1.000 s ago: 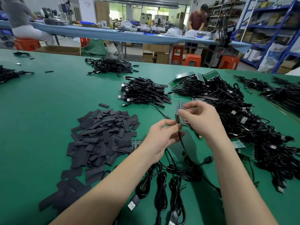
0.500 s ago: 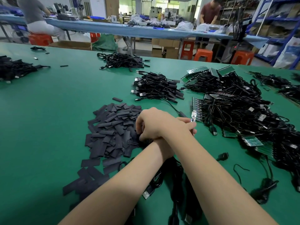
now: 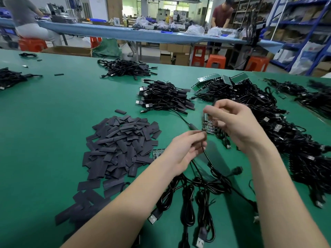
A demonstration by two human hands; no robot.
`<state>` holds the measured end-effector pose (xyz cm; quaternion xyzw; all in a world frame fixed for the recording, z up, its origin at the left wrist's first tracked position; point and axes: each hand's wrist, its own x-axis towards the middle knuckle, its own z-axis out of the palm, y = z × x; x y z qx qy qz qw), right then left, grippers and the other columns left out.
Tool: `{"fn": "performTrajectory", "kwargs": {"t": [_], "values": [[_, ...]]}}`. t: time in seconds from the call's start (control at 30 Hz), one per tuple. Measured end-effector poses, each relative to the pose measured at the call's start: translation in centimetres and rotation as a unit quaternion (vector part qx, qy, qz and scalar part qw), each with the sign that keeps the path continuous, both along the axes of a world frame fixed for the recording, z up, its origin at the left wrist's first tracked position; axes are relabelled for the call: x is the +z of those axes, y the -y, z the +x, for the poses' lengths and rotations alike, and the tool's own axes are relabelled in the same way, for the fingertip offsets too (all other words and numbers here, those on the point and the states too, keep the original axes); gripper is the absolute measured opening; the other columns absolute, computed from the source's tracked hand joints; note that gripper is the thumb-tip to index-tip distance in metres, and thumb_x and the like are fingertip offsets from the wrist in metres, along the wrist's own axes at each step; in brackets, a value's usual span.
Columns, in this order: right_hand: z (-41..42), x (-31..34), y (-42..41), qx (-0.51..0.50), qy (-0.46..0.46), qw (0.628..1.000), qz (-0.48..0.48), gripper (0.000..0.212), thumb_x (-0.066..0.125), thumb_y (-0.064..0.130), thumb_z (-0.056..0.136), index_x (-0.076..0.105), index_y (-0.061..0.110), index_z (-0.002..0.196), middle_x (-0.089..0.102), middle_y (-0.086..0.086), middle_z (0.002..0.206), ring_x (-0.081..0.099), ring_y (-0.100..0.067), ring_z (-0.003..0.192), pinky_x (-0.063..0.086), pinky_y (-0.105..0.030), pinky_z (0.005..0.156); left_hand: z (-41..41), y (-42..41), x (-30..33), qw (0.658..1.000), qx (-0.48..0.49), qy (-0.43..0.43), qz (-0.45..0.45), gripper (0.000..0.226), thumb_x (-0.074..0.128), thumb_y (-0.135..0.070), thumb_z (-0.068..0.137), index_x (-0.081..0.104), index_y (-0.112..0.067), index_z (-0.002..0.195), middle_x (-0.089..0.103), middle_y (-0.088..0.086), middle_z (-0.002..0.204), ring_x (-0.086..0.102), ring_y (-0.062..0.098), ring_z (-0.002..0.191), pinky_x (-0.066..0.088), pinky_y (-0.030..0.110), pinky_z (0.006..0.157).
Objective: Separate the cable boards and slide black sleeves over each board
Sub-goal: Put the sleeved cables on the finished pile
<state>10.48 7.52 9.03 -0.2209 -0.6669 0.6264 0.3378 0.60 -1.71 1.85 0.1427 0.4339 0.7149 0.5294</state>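
Note:
My left hand (image 3: 184, 149) pinches a black cable (image 3: 206, 154) with a black sleeve at its upper end, just above the green table. My right hand (image 3: 238, 126) hovers to the right, its curled fingers holding a strip of small green cable boards (image 3: 207, 125). A heap of flat black sleeves (image 3: 121, 147) lies to the left of my left hand. A short loose board strip (image 3: 158, 152) lies at the heap's right edge. Coiled cables with USB plugs (image 3: 193, 197) lie under my wrists.
A pile of sleeved cables (image 3: 164, 97) sits beyond my hands. A large tangle of cables with board strips (image 3: 279, 126) fills the right side. More cable piles lie far back (image 3: 125, 68) and far left (image 3: 10, 77). Two people work at a blue table behind.
My hands were crossed over the sleeve heap half a second ago. They have moved apart to the right; the left now holds a sleeved cable and the right lifts the board strip.

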Motion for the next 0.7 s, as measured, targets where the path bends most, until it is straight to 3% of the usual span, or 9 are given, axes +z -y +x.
{"fn": "performTrajectory", "kwargs": {"t": [0.1, 0.23, 0.47, 0.7], "values": [[1.5, -1.0, -1.1, -0.032, -0.05, 0.994, -0.091, 0.024, 0.08, 0.008, 0.08, 0.07, 0.009, 0.101, 0.072, -0.004, 0.083, 0.067, -0.012, 0.074, 0.052, -0.016, 0.064, -0.3, 0.3, 0.2, 1.0, -0.023, 0.01, 0.009, 0.004, 0.068, -0.011, 0.094, 0.065, -0.01, 0.097, 0.07, -0.003, 0.074, 0.064, 0.007, 0.06, 0.054, 0.018, 0.06], [1.8, -1.8, -1.0, -0.017, -0.088, 0.983, -0.162, 0.031, 0.085, 0.022, 0.06, 0.077, 0.014, 0.088, 0.074, -0.003, 0.091, 0.068, -0.009, 0.077, 0.054, -0.014, 0.068, -0.3, 0.6, 0.7, 0.997, -0.074, 0.026, 0.007, 0.004, 0.071, -0.015, 0.088, 0.071, -0.012, 0.087, 0.068, -0.002, 0.078, 0.061, 0.007, 0.062, 0.053, 0.019, 0.06], [1.8, -1.9, -1.1, 0.012, -0.086, 0.979, -0.187, 0.004, 0.078, 0.021, 0.071, 0.08, 0.02, 0.075, 0.076, 0.002, 0.087, 0.067, -0.003, 0.072, 0.054, -0.012, 0.065, -0.1, 1.1, 1.9, 0.991, -0.127, 0.024, 0.036, 0.005, 0.075, -0.018, 0.075, 0.074, -0.013, 0.075, 0.065, -0.002, 0.075, 0.058, 0.007, 0.06, 0.052, 0.018, 0.059], [2.0, -1.7, -1.2, 0.036, -0.113, 0.969, -0.215, 0.007, 0.076, 0.019, 0.074, 0.078, 0.018, 0.081, 0.076, 0.001, 0.088, 0.068, -0.003, 0.073, 0.055, -0.012, 0.065, -0.7, 1.4, 2.5, 0.989, -0.142, 0.012, 0.041, 0.008, 0.074, -0.017, 0.075, 0.074, -0.011, 0.08, 0.066, -0.001, 0.075, 0.058, 0.006, 0.059, 0.052, 0.018, 0.058]]}}
